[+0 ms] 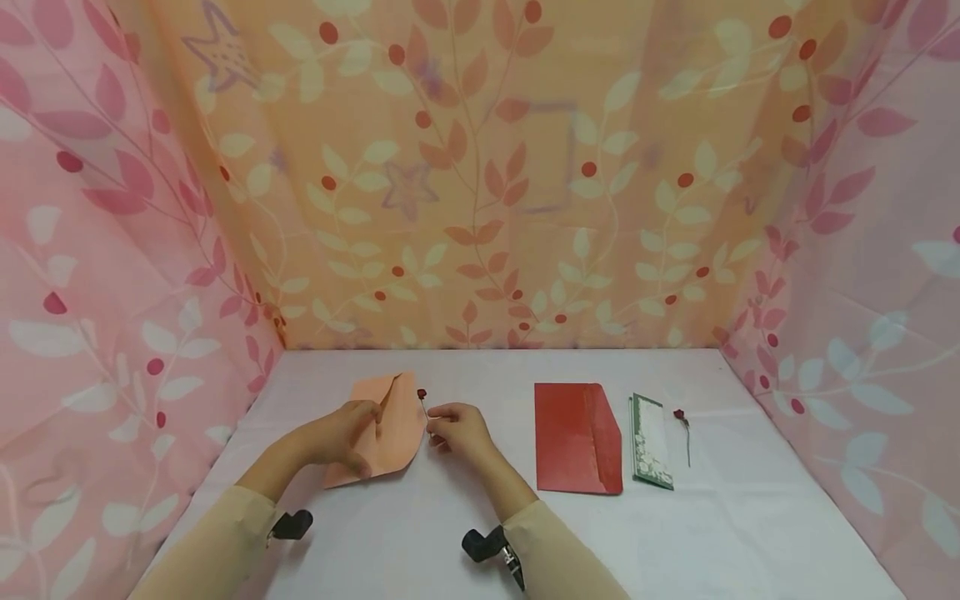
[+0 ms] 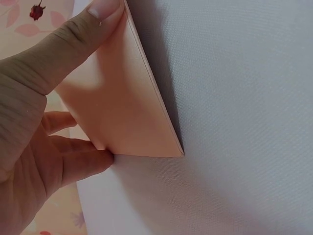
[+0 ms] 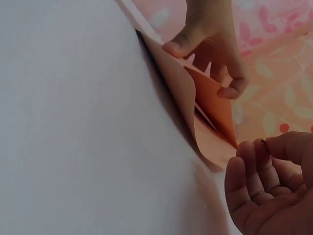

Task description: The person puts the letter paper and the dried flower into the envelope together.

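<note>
My left hand [image 1: 341, 435] grips a peach envelope [image 1: 397, 446] by its edges, thumb on one side and fingers on the other. In the right wrist view the envelope's mouth gapes, with its flap [image 3: 215, 152] folded out toward my right hand [image 1: 463, 435]. That hand pinches the thin stem of a small dried red rose [image 1: 422, 393] between thumb and fingertips, right beside the flap. The flower head stands upward over the envelope's right side. In the left wrist view the rose head [image 2: 36, 11] shows at the top left, past the thumb.
Right of my hands a red envelope [image 1: 566, 437] lies on the white table [image 1: 495, 367]. Beyond it are a green-and-white floral card [image 1: 651, 442] and a second red rose [image 1: 681, 415] with a stem. Patterned cloth walls [image 1: 480, 250] close in the back and both sides.
</note>
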`<state>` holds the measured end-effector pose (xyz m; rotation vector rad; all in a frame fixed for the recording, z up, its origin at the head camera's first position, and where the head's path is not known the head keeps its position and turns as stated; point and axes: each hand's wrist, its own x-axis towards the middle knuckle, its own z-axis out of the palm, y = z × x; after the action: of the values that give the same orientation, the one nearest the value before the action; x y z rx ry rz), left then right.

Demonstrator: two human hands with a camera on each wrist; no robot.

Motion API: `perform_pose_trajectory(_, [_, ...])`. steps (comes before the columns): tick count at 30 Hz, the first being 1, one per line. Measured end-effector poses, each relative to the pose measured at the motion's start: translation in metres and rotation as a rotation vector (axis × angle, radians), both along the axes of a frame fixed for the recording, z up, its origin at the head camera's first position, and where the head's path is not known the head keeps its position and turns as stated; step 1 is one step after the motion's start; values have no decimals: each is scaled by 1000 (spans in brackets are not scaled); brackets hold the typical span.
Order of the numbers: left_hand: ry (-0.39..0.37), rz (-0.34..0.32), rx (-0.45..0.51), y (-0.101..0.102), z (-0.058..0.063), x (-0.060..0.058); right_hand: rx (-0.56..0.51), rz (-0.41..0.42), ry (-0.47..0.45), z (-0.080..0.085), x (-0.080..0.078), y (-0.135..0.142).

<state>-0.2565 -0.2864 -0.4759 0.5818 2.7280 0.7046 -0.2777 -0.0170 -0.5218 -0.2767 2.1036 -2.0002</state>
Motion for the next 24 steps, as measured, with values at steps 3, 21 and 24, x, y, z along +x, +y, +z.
perform_pose_trajectory(3, [-7,4,7,0,0,0,-55,2,-55,-1,0,-11])
perform_pose_trajectory(21, [18,11,-10,-2,0,0,-229,3,-280,5,-4,-61])
perform_pose_trajectory(24, [18,8,-3,-4,-1,-1,-200,-1,-270,3,-5,-65])
